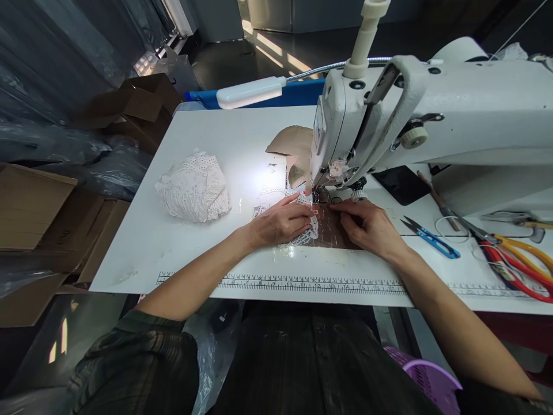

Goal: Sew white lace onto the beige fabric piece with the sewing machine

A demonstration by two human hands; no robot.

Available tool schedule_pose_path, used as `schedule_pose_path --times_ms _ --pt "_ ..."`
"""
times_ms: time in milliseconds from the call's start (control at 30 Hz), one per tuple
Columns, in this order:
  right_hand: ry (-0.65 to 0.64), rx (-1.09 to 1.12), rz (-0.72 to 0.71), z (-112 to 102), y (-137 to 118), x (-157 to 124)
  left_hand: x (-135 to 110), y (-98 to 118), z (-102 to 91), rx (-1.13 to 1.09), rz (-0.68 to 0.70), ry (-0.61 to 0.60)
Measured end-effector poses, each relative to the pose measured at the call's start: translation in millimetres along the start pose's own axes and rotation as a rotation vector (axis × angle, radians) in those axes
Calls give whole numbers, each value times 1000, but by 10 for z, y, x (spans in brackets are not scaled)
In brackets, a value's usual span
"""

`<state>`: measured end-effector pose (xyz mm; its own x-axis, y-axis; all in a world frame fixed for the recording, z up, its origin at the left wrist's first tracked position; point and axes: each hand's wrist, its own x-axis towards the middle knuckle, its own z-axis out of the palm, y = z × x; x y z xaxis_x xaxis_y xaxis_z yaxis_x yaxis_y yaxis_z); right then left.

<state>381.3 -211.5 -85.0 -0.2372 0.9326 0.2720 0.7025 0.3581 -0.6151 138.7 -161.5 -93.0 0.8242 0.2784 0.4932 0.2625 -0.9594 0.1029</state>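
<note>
Left hand [280,222], fingers loosely extended, rests on white openwork lace [268,199] overlapping the glossy brown sheet's [332,230] left side; right hand [372,227] touches its right, fingers bent, grip unclear.

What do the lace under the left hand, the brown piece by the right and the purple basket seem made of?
Lace: matte white thread, maybe cotton or synthetic, judging by its openwork.
Brown piece: perhaps coated fabric or film; it shows shiny creases.
Purple basket: likely smooth plastic, from its even color and perforated wall.
</note>
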Motion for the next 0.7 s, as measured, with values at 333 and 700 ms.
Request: schedule_pose_path --times_ms 333,700 --pt "28 -10 17 53 -5 -17 -2 -20 56 1 54 110" --pt "-98 -28 -222 53 -48 -77 -16 -17 66 -38 9 67"
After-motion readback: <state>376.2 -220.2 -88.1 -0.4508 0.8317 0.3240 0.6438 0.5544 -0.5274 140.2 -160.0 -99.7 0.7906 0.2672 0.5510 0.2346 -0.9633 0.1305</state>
